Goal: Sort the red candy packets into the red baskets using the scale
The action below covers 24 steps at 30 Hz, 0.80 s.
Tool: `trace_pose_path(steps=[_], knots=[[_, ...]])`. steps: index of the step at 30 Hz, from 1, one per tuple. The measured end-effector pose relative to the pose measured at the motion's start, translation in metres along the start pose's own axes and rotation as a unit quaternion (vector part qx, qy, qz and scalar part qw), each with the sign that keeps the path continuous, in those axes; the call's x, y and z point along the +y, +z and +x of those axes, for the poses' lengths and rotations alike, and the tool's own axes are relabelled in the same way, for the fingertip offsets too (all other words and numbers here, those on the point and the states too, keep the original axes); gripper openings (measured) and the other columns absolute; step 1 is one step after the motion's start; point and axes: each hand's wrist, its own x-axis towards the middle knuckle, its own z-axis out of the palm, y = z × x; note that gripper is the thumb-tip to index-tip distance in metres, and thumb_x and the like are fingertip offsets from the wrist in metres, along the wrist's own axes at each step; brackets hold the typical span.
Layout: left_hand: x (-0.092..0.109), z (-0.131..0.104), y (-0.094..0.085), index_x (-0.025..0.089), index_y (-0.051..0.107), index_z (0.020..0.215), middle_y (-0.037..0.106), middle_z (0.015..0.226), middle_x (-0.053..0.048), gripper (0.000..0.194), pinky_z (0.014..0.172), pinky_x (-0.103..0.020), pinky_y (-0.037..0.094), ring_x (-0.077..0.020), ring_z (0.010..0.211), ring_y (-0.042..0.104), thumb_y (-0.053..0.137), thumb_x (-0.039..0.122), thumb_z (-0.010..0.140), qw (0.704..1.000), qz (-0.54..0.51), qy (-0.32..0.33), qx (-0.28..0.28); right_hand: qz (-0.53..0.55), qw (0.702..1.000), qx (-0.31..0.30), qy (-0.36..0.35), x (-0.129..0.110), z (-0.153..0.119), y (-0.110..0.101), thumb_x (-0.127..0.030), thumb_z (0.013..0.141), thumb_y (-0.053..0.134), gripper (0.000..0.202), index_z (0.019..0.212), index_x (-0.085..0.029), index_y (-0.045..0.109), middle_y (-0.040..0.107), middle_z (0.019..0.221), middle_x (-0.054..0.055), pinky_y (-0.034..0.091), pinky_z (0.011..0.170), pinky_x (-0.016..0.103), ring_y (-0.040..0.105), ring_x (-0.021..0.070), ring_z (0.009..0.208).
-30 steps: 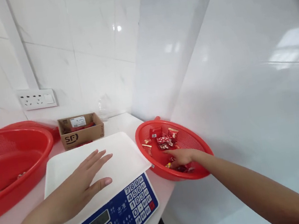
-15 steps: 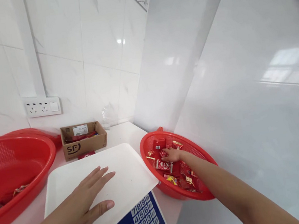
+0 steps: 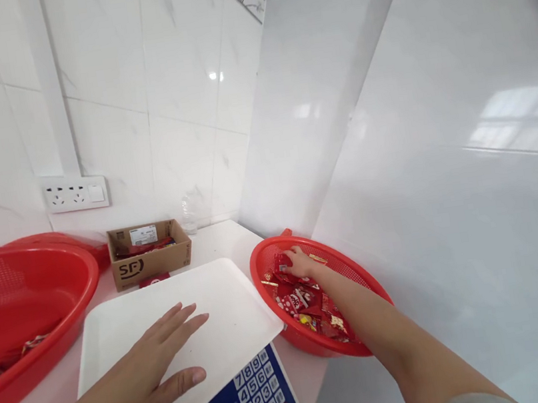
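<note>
My left hand (image 3: 165,352) hovers over, or rests lightly on, the white tray (image 3: 216,290) of a digital scale, fingers spread and holding nothing. The scale's blue keypad panel (image 3: 261,398) shows below the tray. Inside the right red plastic basket (image 3: 371,277), my right hand (image 3: 301,264) has its fingers curled on a red snack packet (image 3: 282,264) near the far side. Under and around that hand lie several more small packets (image 3: 307,300), mostly red, some with gold or yellow. The packet's far side is partly hidden by the fingers.
A larger red basket (image 3: 73,278) with some packets at its bottom stands on the left. Behind the scale sits a cardboard box (image 3: 152,266) holding red packets. A clear plastic bag (image 3: 192,209) leans on the tiled wall, right of the socket panel (image 3: 74,193).
My right hand has moved slightly toward the far side of the basket and onto a red packet there. Packets beneath it have shifted. The left hand stays over the tray.
</note>
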Motion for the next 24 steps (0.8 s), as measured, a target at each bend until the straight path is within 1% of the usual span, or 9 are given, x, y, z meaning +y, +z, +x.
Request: trace_pose_path(steps=[5, 10, 12, 14, 17, 19, 20, 22, 24], knots=[[0.0, -0.001, -0.002, 0.045, 0.031, 0.142, 0.03, 0.152, 0.006, 0.058, 0.104, -0.047, 0.041, -0.0288, 0.137, 0.03, 0.051, 0.05, 0.088, 1.0, -0.003, 0.003, -0.001, -0.014, 0.998, -0.054, -0.017, -0.004, -0.007, 0.001, -0.031, 0.09, 0.057, 0.035, 0.122, -0.018, 0.053, 0.054, 0.127, 0.009, 0.049, 0.089, 0.046, 0.057, 0.0234, 0.108], [0.002, -0.001, -0.004, 0.045, 0.033, 0.141, 0.031, 0.151, 0.007, 0.056, 0.104, -0.047, 0.042, -0.029, 0.137, 0.03, 0.052, 0.05, 0.088, 1.0, -0.014, -0.001, -0.004, 0.002, 0.983, -0.176, -0.047, -0.013, -0.024, -0.028, -0.034, 0.091, 0.055, 0.027, 0.11, -0.015, 0.06, 0.063, 0.109, 0.006, 0.053, 0.08, 0.039, 0.063, 0.0187, 0.093], [0.003, -0.002, -0.005, 0.045, 0.034, 0.14, 0.031, 0.151, 0.008, 0.057, 0.105, -0.047, 0.041, -0.0287, 0.138, 0.03, 0.052, 0.051, 0.087, 1.0, -0.019, -0.006, -0.007, 0.01, 0.977, -0.21, -0.046, -0.015, -0.034, -0.039, -0.035, 0.091, 0.054, 0.028, 0.11, -0.015, 0.06, 0.066, 0.102, 0.006, 0.054, 0.075, 0.036, 0.065, 0.0169, 0.085], [0.005, -0.002, -0.006, 0.045, 0.034, 0.14, 0.031, 0.151, 0.008, 0.057, 0.106, -0.048, 0.039, -0.029, 0.138, 0.029, 0.052, 0.052, 0.087, 1.0, -0.021, -0.012, -0.013, 0.009, 0.972, -0.232, -0.047, -0.016, -0.045, -0.043, -0.038, 0.087, 0.059, 0.03, 0.108, -0.017, 0.063, 0.068, 0.097, 0.007, 0.054, 0.072, 0.034, 0.066, 0.018, 0.081], [0.008, -0.002, -0.01, 0.044, 0.034, 0.14, 0.031, 0.151, 0.007, 0.057, 0.106, -0.05, 0.039, -0.0305, 0.138, 0.028, 0.051, 0.054, 0.086, 0.999, -0.019, -0.015, -0.028, -0.002, 0.967, -0.248, -0.057, -0.016, -0.065, -0.035, -0.038, 0.068, 0.075, 0.051, 0.116, -0.022, 0.064, 0.07, 0.103, 0.008, 0.052, 0.074, 0.031, 0.066, 0.024, 0.088], [0.011, -0.002, -0.011, 0.045, 0.034, 0.14, 0.03, 0.152, 0.008, 0.057, 0.106, -0.05, 0.038, -0.0305, 0.139, 0.027, 0.05, 0.056, 0.086, 0.999, -0.02, -0.021, -0.04, -0.008, 0.968, -0.243, -0.067, -0.017, -0.077, -0.021, -0.035, 0.06, 0.079, 0.074, 0.13, -0.023, 0.055, 0.066, 0.116, 0.009, 0.051, 0.079, 0.031, 0.064, 0.0271, 0.099], [0.012, -0.002, -0.012, 0.045, 0.034, 0.14, 0.029, 0.152, 0.008, 0.057, 0.106, -0.05, 0.038, -0.0303, 0.139, 0.027, 0.049, 0.057, 0.086, 0.998, -0.021, -0.024, -0.045, -0.01, 0.969, -0.235, -0.073, -0.018, -0.083, -0.013, -0.031, 0.06, 0.078, 0.079, 0.133, -0.023, 0.051, 0.063, 0.122, 0.009, 0.05, 0.081, 0.031, 0.062, 0.0279, 0.104], [0.015, -0.002, -0.013, 0.045, 0.034, 0.14, 0.029, 0.152, 0.008, 0.057, 0.106, -0.05, 0.038, -0.0303, 0.139, 0.027, 0.049, 0.057, 0.086, 0.998, -0.023, -0.023, -0.05, -0.015, 0.972, -0.215, -0.091, -0.02, -0.09, 0.001, -0.023, 0.064, 0.074, 0.068, 0.13, -0.025, 0.054, 0.06, 0.127, 0.008, 0.048, 0.086, 0.032, 0.059, 0.0277, 0.11], [0.017, -0.002, -0.013, 0.044, 0.036, 0.14, 0.031, 0.151, 0.006, 0.057, 0.106, -0.05, 0.038, -0.031, 0.139, 0.028, 0.05, 0.057, 0.086, 0.998, -0.026, -0.015, -0.049, -0.022, 0.976, -0.191, -0.103, -0.022, -0.093, 0.009, -0.02, 0.072, 0.07, 0.043, 0.114, -0.022, 0.064, 0.064, 0.119, 0.007, 0.048, 0.087, 0.034, 0.061, 0.0259, 0.105]])
